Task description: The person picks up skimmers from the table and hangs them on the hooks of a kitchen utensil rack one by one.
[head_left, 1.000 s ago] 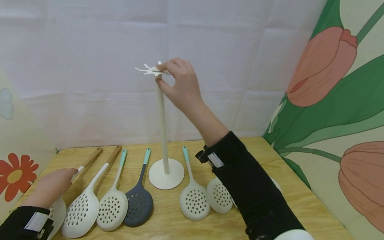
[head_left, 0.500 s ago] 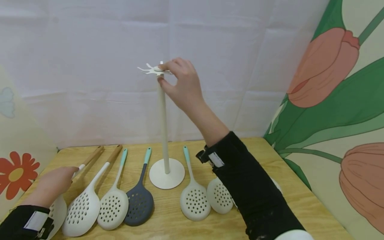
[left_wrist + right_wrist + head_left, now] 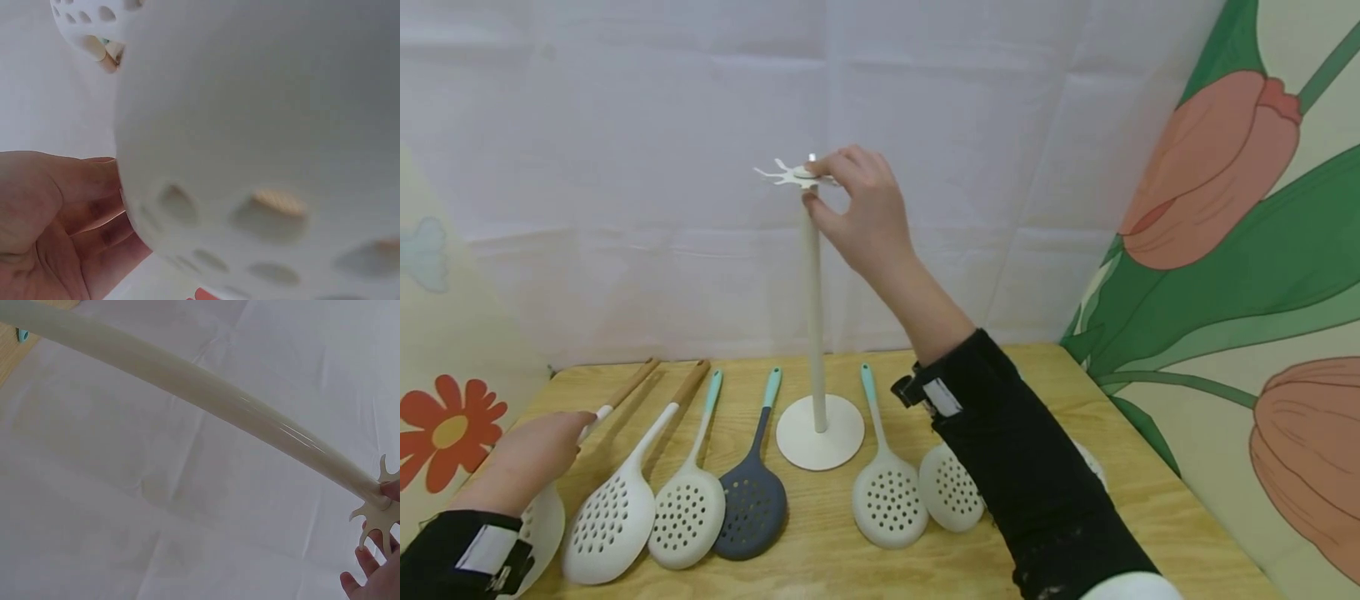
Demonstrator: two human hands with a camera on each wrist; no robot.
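The stand [image 3: 815, 333] is a tall cream pole rising upright from a round flat base on the tabletop [image 3: 1150, 517], topped by a small flat hook ring [image 3: 790, 174] with short prongs fanning outward. It stands near the back middle of the tabletop, between a grey skimmer [image 3: 751, 517] on its left and a white skimmer [image 3: 887, 500] on its right, all lying flat with handles pointing to the back.

The right hand [image 3: 857, 217] is raised at the top of the pole, its fingertips pinching the hook ring from the right side, thumb below against the pole and fingers curled over the ring's edge. In the right wrist view the prongs sit just against the fingertips [image 3: 369, 565].

The left hand [image 3: 527, 462] rests low at the left edge, on the wood-handled skimmer [image 3: 542, 521] there; whether it actually grips the skimmer cannot be told. In the left wrist view that perforated bowl [image 3: 262, 144] lies right beside the palm.
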